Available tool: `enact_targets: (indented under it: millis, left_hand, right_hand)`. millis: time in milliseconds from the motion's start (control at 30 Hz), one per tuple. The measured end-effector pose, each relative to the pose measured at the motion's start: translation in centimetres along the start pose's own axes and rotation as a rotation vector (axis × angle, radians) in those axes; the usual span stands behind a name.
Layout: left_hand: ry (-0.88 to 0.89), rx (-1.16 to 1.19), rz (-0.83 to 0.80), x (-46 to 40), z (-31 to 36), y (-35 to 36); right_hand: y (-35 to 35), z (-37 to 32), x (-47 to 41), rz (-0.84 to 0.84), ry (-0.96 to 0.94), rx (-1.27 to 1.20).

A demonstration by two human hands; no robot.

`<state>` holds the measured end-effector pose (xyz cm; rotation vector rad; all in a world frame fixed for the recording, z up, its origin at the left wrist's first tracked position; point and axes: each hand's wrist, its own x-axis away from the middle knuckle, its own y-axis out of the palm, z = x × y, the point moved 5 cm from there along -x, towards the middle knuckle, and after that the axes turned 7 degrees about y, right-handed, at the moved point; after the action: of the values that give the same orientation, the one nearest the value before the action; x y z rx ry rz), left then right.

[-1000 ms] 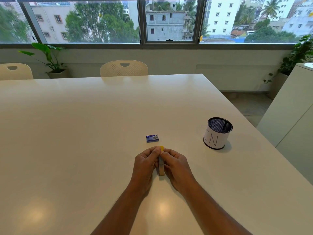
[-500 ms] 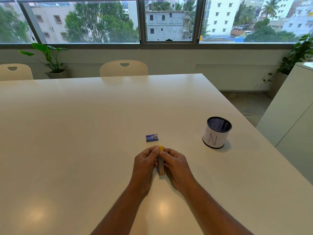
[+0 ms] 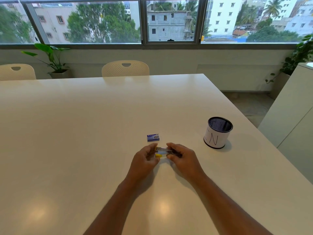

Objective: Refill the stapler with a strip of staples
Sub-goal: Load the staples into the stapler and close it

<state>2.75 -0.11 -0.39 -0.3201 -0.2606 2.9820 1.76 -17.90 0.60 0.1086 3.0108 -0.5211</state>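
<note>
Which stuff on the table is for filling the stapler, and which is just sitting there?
For the job:
- stapler, held between the left hand and right hand
- small blue staple box, lying just beyond the hands

Just sitting there:
- mesh pen cup marked N, off to the right
- chairs and potted plants behind the table

White table (image 3: 84, 133), glossy, w/ ceiling-light reflections near the front edge. Black mesh pen cup (image 3: 218, 133) on the right side, wrapped in white paper w/ a handwritten "N". 2 cream chairs (image 3: 125, 68) at the far edge. Potted plant (image 3: 50, 60) by the wall at left, another plant (image 3: 301, 55) at right. White cabinet (image 3: 291, 116) right of the table. Windows (image 3: 171, 21) show bldgs & trees.
</note>
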Motion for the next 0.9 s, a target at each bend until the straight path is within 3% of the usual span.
enact_targets:
  millis: [100, 233, 900]
  left_hand:
    - [0.139, -0.39, -0.056, -0.7, 1.0, 0.3]
    - [0.209, -0.559, -0.087, -1.1, 1.4, 0.4]
    - [0.217, -0.646, -0.11, -0.9, 1.2, 0.6]
  right_hand:
    - [-0.2, 0.0, -0.9, -0.018, -0.093, 0.195]
    - [0.2, -0.2, -1.6, -0.034, -0.149, 0.335]
    - [0.6, -0.2, -1.5, -0.03, -0.124, 0.353]
